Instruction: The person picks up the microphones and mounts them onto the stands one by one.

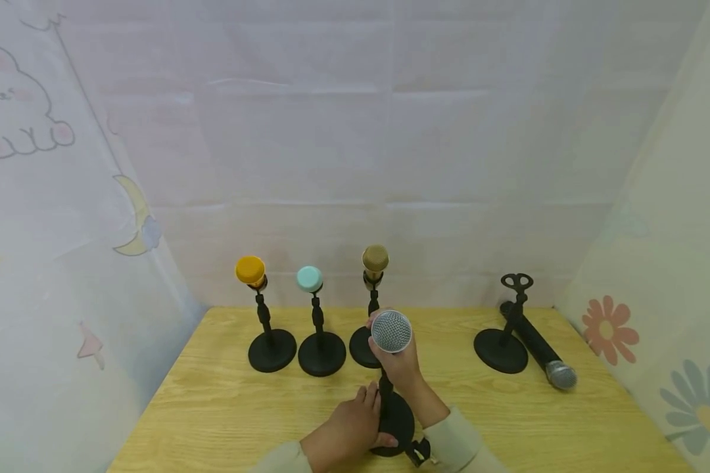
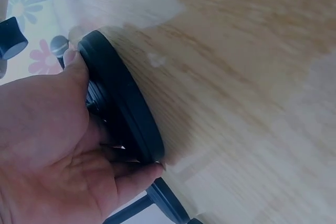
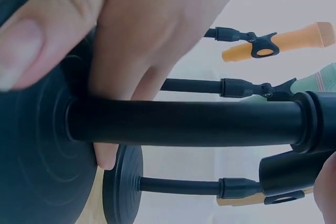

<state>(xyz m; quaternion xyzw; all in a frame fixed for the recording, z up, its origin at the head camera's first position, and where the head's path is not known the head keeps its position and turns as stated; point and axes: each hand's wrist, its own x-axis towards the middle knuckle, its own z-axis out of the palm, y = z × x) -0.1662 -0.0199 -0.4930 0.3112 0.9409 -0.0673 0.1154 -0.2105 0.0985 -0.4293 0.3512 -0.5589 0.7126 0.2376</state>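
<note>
Near the front of the table stands a black microphone stand (image 1: 399, 417), its thick post (image 3: 184, 123) filling the right wrist view. My left hand (image 1: 350, 420) grips its round base (image 2: 123, 95), thumb at one edge and fingers by the post. Above it, my right hand (image 1: 403, 368) holds a microphone with a silver mesh head (image 1: 392, 330) at the top of the stand. A black handle end (image 3: 286, 171) shows beside the post there. Whether the microphone sits in the clip is hidden by the hand.
Behind stand an orange microphone (image 1: 250, 270), a mint one (image 1: 310, 279) and a gold one (image 1: 375, 258), each on a black stand. At right, an unfilled stand (image 1: 501, 349) is beside a lying black microphone (image 1: 538, 345). A small black clip-like piece (image 1: 418, 452) lies near my right sleeve.
</note>
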